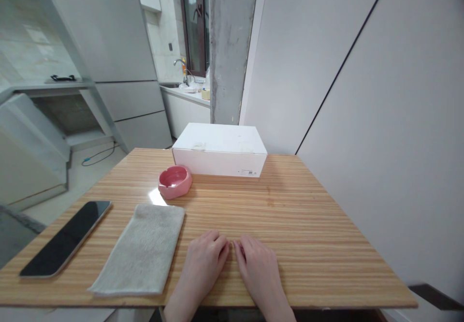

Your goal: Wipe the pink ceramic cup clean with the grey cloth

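Observation:
My left hand (207, 256) rests on the wooden table near its front edge, fingers curled under and the thumb along the side. Close beside it, my right hand (256, 260) lies in the same loosely closed pose, the thumbs nearly meeting. Nothing shows in either hand, though the fingertips are tucked out of sight. Left of my left hand lies a flat grey cloth (143, 252). A pink ashtray (174, 182) with notches in its rim sits beyond the cloth.
A black-screened phone (67, 240) lies at the table's left edge. At the back stands a closed white box (221, 153), just behind the ashtray. The wood-grain table (308, 244) borders a white wall (380, 133) on the right. A refrigerator (105, 36) and sink counter are beyond.

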`<state>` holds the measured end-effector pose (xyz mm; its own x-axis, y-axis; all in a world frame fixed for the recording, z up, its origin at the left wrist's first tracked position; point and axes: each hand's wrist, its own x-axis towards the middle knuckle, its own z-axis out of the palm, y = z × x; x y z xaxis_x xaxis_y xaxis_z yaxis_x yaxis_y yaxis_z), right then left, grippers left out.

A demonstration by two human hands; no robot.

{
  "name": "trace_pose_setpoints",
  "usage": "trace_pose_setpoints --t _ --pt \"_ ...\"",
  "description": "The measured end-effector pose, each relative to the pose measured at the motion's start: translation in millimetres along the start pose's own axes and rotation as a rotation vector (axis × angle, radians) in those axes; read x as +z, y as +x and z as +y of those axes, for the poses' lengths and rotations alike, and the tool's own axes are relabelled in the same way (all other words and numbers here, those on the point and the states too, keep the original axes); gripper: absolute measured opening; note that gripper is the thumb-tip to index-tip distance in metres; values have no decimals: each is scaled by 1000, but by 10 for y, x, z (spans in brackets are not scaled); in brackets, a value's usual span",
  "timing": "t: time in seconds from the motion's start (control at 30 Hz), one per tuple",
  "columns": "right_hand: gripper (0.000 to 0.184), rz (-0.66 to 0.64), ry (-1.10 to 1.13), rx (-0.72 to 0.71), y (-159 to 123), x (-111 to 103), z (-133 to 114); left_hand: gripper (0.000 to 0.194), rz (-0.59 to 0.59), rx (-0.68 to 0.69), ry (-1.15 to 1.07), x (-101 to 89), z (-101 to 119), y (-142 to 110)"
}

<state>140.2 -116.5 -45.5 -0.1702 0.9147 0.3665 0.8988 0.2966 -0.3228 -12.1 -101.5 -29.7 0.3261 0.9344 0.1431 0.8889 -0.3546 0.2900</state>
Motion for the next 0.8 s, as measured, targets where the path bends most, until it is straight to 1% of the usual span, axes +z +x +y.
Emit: trace_pose_setpoints --t 0.3,0.5,0.8 --pt "30 12 7 -12 3 11 5 24 5 -14 -18 -8 14 8" --pt "28 -21 51 -9 -11 10 5 24 5 -21 -11 -5 17 4" --pt "26 -11 44 -2 -4 28 8 24 1 -23 -21 -11 14 20"
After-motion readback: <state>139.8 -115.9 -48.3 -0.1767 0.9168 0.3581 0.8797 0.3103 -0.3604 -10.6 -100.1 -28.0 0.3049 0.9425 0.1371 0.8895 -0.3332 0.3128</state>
